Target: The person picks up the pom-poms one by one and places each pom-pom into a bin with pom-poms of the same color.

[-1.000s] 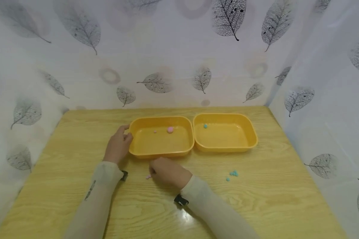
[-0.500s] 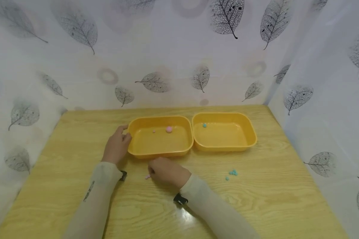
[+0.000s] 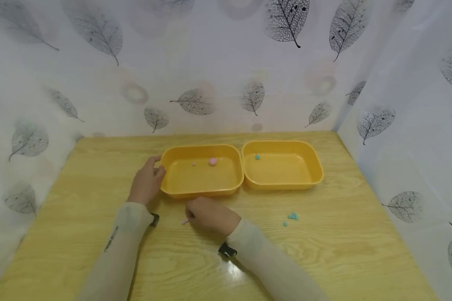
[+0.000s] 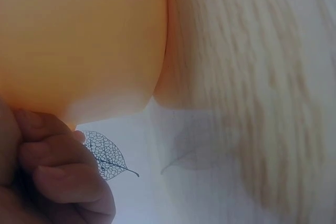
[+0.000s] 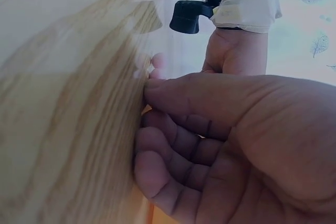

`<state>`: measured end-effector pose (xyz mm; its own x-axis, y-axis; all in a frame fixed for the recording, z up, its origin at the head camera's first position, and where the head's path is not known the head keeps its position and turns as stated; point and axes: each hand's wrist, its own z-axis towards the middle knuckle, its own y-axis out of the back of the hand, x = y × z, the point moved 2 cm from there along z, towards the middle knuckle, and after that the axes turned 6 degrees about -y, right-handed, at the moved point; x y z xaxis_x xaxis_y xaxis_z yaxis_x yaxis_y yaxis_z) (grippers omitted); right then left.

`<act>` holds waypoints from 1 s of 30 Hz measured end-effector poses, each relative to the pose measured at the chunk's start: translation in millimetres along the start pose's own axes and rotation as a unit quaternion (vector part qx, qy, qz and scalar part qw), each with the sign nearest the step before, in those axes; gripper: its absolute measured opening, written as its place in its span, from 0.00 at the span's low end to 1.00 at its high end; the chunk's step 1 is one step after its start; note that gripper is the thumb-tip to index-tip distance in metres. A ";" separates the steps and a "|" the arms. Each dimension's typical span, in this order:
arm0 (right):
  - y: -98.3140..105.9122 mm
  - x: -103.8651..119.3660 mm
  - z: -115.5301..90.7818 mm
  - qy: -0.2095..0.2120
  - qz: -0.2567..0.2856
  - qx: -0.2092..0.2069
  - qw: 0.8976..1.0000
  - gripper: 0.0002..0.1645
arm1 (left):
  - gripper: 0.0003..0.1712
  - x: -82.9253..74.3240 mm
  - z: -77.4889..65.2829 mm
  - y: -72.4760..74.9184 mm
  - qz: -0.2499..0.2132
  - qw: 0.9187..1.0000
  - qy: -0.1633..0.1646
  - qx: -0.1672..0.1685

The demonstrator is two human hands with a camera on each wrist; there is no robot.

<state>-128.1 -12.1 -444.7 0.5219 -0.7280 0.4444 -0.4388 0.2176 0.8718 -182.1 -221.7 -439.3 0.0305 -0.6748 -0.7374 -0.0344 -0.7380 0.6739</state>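
My left hand [image 3: 146, 183] holds the left end of the left yellow tray [image 3: 201, 194], its thumb and forefinger at the rim. In the left wrist view, curled fingers [image 4: 63, 169] lie beside the tray's smooth wall. In front of that tray, my right hand [image 3: 212, 216] is down at the table with its fingers bent. Small pink balls [image 3: 184, 222] lie right by its fingertips; the right wrist view has pink balls [image 5: 157, 61] just past the thumb. The thumb covers the forefinger, so I cannot tell whether a ball is pinched there.
Inside the left tray are a larger pink ball [image 3: 212, 161] and a tiny pink one [image 3: 193, 164]. A second yellow tray [image 3: 282, 186] adjoins it, with a teal ball [image 3: 258, 156] inside. Several teal balls [image 3: 293, 216] lie on the wooden table [image 3: 346, 251]. Leaf-patterned cloth [image 3: 218, 54] hangs behind.
The view shifts slightly. Both hands keep nearly the same place, the left at the tray and the right beside the pink balls on the table.
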 end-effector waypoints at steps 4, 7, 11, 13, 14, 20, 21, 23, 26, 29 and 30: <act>3.0 1.6 -3.6 0.012 -0.005 0.004 1.000 0.13 | 0.32 0.8 -0.6 -1.5 -0.001 1.000 -0.001 -0.002; 8.5 -0.9 -8.2 0.032 0.016 0.029 0.999 0.14 | 0.32 1.9 -0.2 -2.8 -0.004 1.000 -0.005 -0.003; 22.8 -7.7 -14.2 0.051 0.049 0.073 0.995 0.11 | 0.32 2.6 1.4 -3.3 -0.007 1.000 -0.005 0.003; 32.5 -9.8 -16.0 0.064 0.059 0.079 0.993 0.09 | 0.32 2.6 1.9 -2.6 -0.008 1.000 -0.003 0.003; 38.0 -10.0 -16.9 0.073 0.062 0.076 0.992 0.07 | 0.32 2.8 2.0 -2.1 -0.008 1.000 -0.002 0.004; 68.6 -12.7 -23.2 0.100 0.082 -0.026 0.991 0.03 | 0.32 1.6 2.1 0.0 -0.008 1.000 0.006 0.008; 72.2 -14.1 -24.1 0.095 0.081 -0.055 0.991 0.03 | 0.32 1.2 1.7 0.0 -0.008 1.000 0.007 0.008; 77.3 -17.6 -25.9 0.079 0.078 -0.108 0.988 0.02 | 0.32 0.4 0.8 -0.3 -0.009 1.000 0.006 0.007; 81.2 -23.3 -27.5 0.075 0.089 -0.169 0.979 0.03 | 0.32 -0.1 -0.2 -0.5 -0.009 1.000 0.002 0.004; 83.0 -29.4 -26.9 0.088 0.098 -0.214 0.968 0.05 | 0.32 -0.3 -0.5 0.1 -0.008 1.000 -0.002 0.003; 83.7 -31.3 -26.5 0.091 0.097 -0.226 0.965 0.05 | 0.32 -0.5 -0.6 0.6 -0.008 1.000 -0.002 0.003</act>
<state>-161.8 46.1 -380.2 0.6000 -0.5274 0.6015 -0.1995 0.6295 0.7509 -181.5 -221.8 -438.5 0.0268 -0.6633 -0.7478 -0.0399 -0.7482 0.6623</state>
